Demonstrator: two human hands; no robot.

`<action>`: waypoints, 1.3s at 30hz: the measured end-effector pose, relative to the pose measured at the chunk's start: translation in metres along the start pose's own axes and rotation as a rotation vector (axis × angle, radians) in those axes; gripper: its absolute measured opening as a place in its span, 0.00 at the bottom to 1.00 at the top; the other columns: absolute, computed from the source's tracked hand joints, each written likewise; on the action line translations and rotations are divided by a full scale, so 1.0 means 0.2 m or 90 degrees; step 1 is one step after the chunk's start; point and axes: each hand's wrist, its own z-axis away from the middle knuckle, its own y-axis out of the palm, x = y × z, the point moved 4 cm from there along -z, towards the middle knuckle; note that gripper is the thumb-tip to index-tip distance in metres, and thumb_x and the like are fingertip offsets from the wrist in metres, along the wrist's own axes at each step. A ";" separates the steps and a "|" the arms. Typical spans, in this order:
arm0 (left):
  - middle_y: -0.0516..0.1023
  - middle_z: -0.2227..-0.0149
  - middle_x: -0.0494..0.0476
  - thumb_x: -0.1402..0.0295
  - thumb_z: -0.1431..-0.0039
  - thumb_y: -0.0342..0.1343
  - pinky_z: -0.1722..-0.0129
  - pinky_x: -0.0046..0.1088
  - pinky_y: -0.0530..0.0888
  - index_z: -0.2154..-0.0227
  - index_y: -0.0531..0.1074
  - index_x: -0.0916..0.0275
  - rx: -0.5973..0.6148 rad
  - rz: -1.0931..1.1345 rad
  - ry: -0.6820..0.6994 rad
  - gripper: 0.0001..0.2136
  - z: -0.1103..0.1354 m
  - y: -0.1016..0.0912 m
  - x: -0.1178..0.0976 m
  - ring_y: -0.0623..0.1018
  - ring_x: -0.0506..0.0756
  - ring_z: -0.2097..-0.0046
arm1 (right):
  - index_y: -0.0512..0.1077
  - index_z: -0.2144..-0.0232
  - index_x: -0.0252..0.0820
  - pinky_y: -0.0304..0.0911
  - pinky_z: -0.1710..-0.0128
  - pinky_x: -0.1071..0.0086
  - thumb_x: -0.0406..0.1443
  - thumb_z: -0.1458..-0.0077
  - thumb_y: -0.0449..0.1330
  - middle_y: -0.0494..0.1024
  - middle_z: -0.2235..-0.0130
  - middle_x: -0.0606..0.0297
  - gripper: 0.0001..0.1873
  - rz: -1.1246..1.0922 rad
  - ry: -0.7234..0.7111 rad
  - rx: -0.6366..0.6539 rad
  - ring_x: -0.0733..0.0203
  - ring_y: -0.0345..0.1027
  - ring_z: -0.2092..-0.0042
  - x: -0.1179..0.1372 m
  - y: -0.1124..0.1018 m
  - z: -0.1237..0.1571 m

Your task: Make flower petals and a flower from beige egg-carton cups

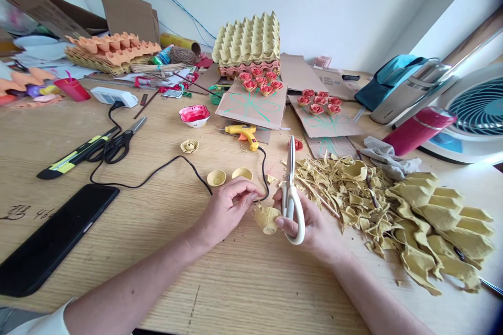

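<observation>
My right hand (310, 220) holds white-handled scissors (291, 196), blades pointing up and closed. Its thumb also presses on a yellow egg-carton cup (268, 219), tilted with its base towards me. Beside the cup's far rim, my left hand (231, 204) has its fingers pinched together; whatever lies between them is too small or hidden to make out. Just beyond that hand sit two trimmed carton cups, one shallow cup (216, 178) and another cup (242, 173). A yellow paper rose (189, 146) lies farther back on the left.
Carton scraps (346, 193) and a cut egg tray (448, 220) spread over the right side. A yellow glue gun (243, 133) lies mid-table, its cord crossing left. Black scissors (118, 144), a cutter knife (76, 154) and a phone (58, 238) are at left.
</observation>
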 end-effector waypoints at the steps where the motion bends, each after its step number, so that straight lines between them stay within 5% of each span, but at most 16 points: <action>1: 0.77 0.66 0.54 0.71 0.34 0.52 0.62 0.27 0.71 0.66 0.75 0.63 0.010 0.003 0.011 0.08 0.00 0.00 -0.01 0.75 0.51 0.63 | 0.67 0.58 0.46 0.59 0.70 0.71 0.50 0.51 0.69 0.64 0.68 0.70 0.24 0.005 -0.001 -0.005 0.65 0.57 0.69 0.01 0.00 0.00; 11: 0.72 0.72 0.51 0.72 0.37 0.54 0.65 0.28 0.68 0.73 0.70 0.63 0.013 -0.048 0.023 0.08 0.02 0.02 -0.06 0.71 0.50 0.67 | 0.67 0.58 0.45 0.58 0.70 0.73 0.48 0.48 0.69 0.64 0.68 0.71 0.22 -0.010 -0.031 0.004 0.67 0.55 0.69 -0.01 -0.01 0.00; 23: 0.65 0.75 0.46 0.58 0.33 0.49 0.73 0.26 0.65 0.70 0.63 0.61 0.051 0.203 -0.169 0.13 0.03 0.06 0.05 0.66 0.48 0.74 | 0.68 0.60 0.46 0.61 0.70 0.73 0.43 0.50 0.71 0.66 0.68 0.71 0.20 0.016 -0.053 0.019 0.67 0.58 0.69 0.03 0.00 0.01; 27: 0.63 0.78 0.46 0.58 0.35 0.51 0.73 0.26 0.62 0.74 0.63 0.61 0.050 0.173 -0.149 0.15 0.01 0.04 0.03 0.64 0.48 0.75 | 0.67 0.58 0.46 0.62 0.68 0.72 0.45 0.48 0.69 0.67 0.66 0.70 0.20 0.016 -0.064 0.012 0.66 0.60 0.67 0.01 -0.01 0.00; 32: 0.69 0.69 0.51 0.60 0.35 0.53 0.65 0.27 0.65 0.67 0.72 0.63 0.097 0.188 -0.106 0.12 0.01 0.05 -0.02 0.68 0.51 0.66 | 0.67 0.59 0.46 0.61 0.69 0.74 0.44 0.48 0.70 0.66 0.68 0.72 0.20 -0.003 -0.066 0.003 0.68 0.59 0.69 0.00 -0.01 0.00; 39: 0.63 0.73 0.48 0.53 0.42 0.60 0.69 0.25 0.61 0.72 0.69 0.64 0.114 0.382 -0.247 0.18 0.02 0.08 0.06 0.62 0.48 0.70 | 0.67 0.59 0.47 0.66 0.61 0.70 0.43 0.50 0.72 0.74 0.64 0.68 0.21 -0.058 -0.090 -0.029 0.64 0.68 0.62 -0.03 -0.05 -0.03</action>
